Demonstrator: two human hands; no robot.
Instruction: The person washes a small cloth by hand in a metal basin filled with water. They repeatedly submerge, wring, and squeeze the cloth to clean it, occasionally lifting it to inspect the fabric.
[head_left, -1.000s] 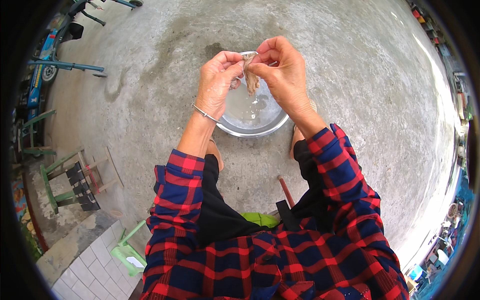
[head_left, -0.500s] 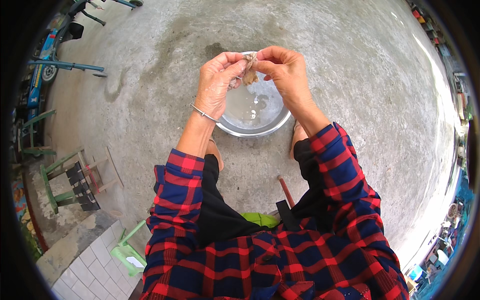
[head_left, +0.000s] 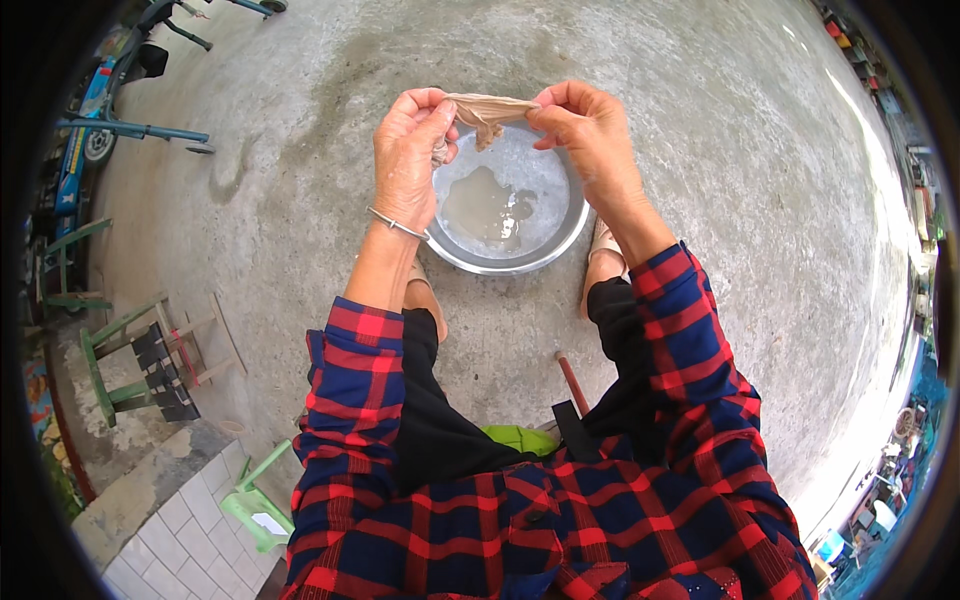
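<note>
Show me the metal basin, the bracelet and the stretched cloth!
Metal basin (head_left: pixel 508 267): head view, on its near rim.
Bracelet (head_left: pixel 398 225): head view, middle of its band.
Cloth (head_left: pixel 492 106): head view, its stretched upper part.

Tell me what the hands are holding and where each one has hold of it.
A beige cloth: the left hand pinches one end of its stretched upper part, the right hand the other.

1. My basin (head_left: pixel 550 185): smooth metal, glossy-rimmed.
2. Over the basin, my cloth (head_left: pixel 488 108): thin, wrinkled, matt fabric.
3. Left of the basin, my bracelet (head_left: pixel 398 224): shiny metal.
4. Under the basin, the floor (head_left: pixel 730 180): rough, matt concrete.
</note>
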